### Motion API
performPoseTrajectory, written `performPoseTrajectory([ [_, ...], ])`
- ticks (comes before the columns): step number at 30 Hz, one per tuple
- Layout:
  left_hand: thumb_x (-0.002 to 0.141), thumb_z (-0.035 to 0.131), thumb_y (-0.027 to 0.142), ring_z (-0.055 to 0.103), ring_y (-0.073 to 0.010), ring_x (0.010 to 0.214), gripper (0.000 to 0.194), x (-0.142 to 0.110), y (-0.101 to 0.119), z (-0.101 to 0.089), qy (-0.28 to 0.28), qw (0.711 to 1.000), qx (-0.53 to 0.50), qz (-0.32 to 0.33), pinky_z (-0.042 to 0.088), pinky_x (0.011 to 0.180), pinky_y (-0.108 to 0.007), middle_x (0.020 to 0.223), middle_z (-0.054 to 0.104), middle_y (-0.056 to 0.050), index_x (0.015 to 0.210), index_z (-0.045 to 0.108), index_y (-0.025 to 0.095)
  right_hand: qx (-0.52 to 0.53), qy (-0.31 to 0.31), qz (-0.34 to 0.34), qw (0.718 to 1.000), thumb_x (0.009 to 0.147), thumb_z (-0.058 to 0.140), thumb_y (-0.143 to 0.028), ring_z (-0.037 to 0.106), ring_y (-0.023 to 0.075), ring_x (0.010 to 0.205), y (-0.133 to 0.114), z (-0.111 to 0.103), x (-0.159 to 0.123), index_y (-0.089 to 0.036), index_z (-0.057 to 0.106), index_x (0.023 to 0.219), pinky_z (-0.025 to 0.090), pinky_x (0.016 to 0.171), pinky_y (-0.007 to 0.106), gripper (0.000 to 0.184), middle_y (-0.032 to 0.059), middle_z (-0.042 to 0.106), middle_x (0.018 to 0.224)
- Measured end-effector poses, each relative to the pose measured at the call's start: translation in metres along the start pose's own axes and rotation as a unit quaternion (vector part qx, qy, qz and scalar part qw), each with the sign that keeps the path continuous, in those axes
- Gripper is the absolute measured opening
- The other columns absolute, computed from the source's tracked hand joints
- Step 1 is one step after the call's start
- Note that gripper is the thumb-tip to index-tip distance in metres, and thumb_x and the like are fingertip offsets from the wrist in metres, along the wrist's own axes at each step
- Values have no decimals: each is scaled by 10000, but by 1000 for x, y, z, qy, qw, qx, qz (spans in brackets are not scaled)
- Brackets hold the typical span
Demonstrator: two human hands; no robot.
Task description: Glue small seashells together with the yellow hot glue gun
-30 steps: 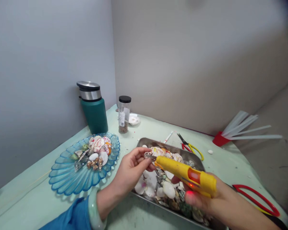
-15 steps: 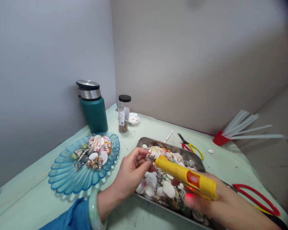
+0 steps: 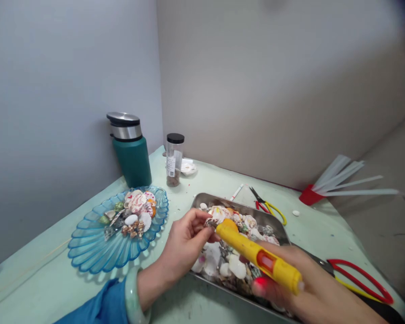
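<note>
Between thumb and fingertips, my left hand (image 3: pixel 188 230) pinches a small dark-and-white seashell (image 3: pixel 210 222). My right hand (image 3: pixel 283 274) is wrapped round a yellow hot glue gun (image 3: pixel 253 249), whose nozzle end meets the shell or sits just beside it; the fingers hide the contact. A red light glows at my right thumb. Beneath both hands lies a metal tray (image 3: pixel 202 196) full of mixed shells (image 3: pixel 236 266). To the left, a blue scalloped glass plate (image 3: pixel 97 252) bears a cluster of shells (image 3: pixel 137 204) toward its far side.
A green bottle (image 3: pixel 132 159) and a clear black-lidded jar (image 3: pixel 174 162) stand at the back. Small scissors (image 3: pixel 268 207) lie behind the tray, larger red-handled scissors (image 3: pixel 361 279) at right. A red cup (image 3: pixel 311 195) holds glue sticks (image 3: pixel 340 175). A loose white shell (image 3: pixel 295 213) rests nearby.
The glue gun has tilted, its rear end swinging down and toward me while its nozzle stays by the shell. My left hand has turned the shell slightly, showing its dark pattern.
</note>
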State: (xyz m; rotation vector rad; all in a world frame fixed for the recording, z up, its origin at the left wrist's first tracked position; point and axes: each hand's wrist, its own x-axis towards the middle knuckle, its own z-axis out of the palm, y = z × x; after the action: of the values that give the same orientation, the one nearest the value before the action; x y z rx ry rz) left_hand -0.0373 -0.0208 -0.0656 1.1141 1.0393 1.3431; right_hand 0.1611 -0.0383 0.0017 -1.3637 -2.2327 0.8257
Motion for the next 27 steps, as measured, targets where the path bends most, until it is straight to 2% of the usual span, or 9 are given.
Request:
performPoseTrajectory([
  [7,758,612,130,694,-143,651,120,-2,-4,-1,-5,999,33,6,533,605,-219,678,677,11,870,574,153,-36,2,-24,999,709,632,-370,615,163,520,2,-4,-1,-259,618,606,483,466,197,153,-32,658,562],
  [12,774,601,157,705,-175,699,117,-3,-6,-2,-19,998,65,17,544,636,-257,737,698,-18,889,579,160,-73,-37,-36,996,727,639,-309,615,161,538,2,-7,-1,-239,633,628,475,472,202,122,-22,658,575],
  [18,789,591,162,700,-179,696,115,-2,-6,-2,-24,996,81,11,538,627,-259,720,695,-20,904,577,162,-37,-26,-6,999,707,656,-334,607,180,539,1,-8,0,-259,651,635,480,484,232,105,-21,662,579],
  [27,791,602,168,698,-168,690,110,-3,-5,-1,-24,998,63,2,539,634,-252,712,689,-16,895,569,158,-18,-23,0,1000,685,641,-318,600,180,539,-2,-9,0,-270,626,618,485,492,231,84,-29,674,595],
])
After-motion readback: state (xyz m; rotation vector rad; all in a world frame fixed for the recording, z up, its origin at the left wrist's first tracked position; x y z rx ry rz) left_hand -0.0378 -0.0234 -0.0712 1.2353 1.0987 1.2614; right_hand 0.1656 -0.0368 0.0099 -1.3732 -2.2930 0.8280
